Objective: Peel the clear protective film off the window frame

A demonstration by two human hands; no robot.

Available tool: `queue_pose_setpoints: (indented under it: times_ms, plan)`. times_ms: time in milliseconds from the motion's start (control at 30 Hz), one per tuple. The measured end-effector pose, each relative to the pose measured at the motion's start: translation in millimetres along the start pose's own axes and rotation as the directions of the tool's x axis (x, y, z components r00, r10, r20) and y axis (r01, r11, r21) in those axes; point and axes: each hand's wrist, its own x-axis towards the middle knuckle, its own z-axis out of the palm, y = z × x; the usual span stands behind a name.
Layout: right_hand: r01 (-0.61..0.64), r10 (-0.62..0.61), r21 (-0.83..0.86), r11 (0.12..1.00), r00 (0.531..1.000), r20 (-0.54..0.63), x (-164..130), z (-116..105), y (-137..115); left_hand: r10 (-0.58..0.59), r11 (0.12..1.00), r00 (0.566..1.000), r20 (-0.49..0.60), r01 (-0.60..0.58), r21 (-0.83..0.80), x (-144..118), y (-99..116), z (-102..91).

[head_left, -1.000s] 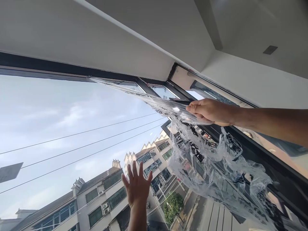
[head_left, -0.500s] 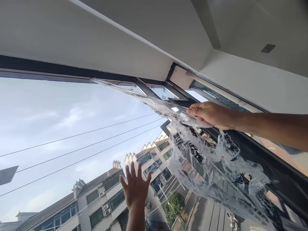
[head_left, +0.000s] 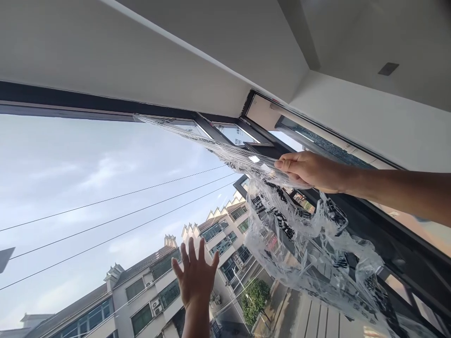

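My right hand is closed on a clear plastic film with black printing. From the grip the film stretches taut up and left to the top of the large window pane, where its end still clings near the dark frame. Below the hand the loose part hangs in crumpled folds. My left hand is raised with its fingers spread, palm against or close to the glass; which of the two I cannot tell. It holds nothing.
Dark window frames run under the pale ceiling and turn a corner at the right. Smaller panes there carry printed film. Through the glass show buildings, a tree, wires and a street.
My right hand has shifted very slightly right with the film, and the hanging folds have swung a little left. The left hand has moved slightly left; its fingers stay spread.
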Motion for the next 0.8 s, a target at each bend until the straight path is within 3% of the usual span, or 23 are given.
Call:
queue_pose_setpoints:
  times_ms: [800]
  plan:
    - [0.036,-0.044,-0.153,0.988,0.998,-0.051,-23,7,5,0.034,0.999,0.999,0.006,-0.034,-0.021,1,-5,4.2]
